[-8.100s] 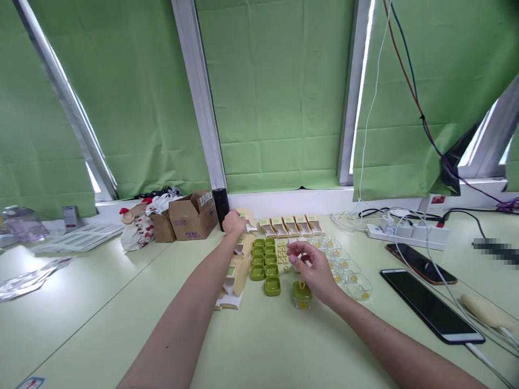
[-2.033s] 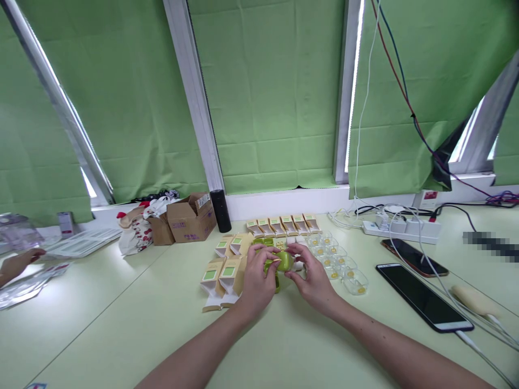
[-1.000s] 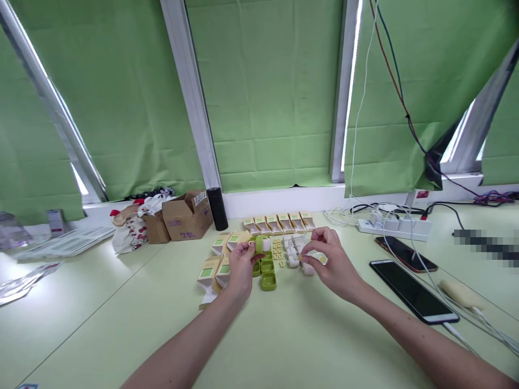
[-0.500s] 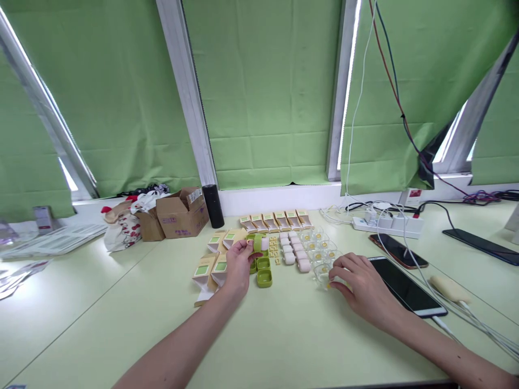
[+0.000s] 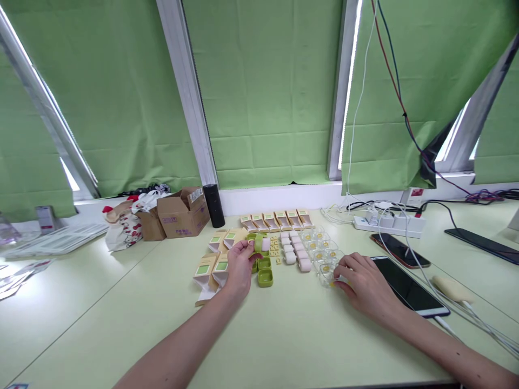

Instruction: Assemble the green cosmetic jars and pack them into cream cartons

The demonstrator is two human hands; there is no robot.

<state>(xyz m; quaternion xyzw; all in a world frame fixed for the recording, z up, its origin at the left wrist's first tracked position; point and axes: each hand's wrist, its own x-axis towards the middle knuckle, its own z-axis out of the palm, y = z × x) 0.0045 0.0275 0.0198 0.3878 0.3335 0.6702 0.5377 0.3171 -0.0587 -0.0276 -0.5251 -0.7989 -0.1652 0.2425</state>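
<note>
My left hand (image 5: 240, 263) grips a small green case (image 5: 258, 244) with a pale pink block (image 5: 265, 244) at its right side. Below it, more green square trays (image 5: 265, 277) stand in a column on the table. My right hand (image 5: 353, 275) has its thumb and fingers closed at the edge of a clear plastic cover (image 5: 325, 276) at the near end of the rows of clear covers (image 5: 319, 244), each with a yellow mark. Between the hands lie rows of pale pink and white blocks (image 5: 299, 253) and small yellow pieces (image 5: 274, 248).
Folded card sleeves (image 5: 207, 266) stand left of the trays, and more card sleeves (image 5: 279, 220) line the back. A cardboard box (image 5: 182, 216) and a black cylinder (image 5: 214, 206) are behind. At right lie phones (image 5: 409, 283), white cables and a power strip (image 5: 389, 224).
My right hand has shifted slightly to the right beside the nearest clear cover. My left hand keeps the green case at nearly the same place.
</note>
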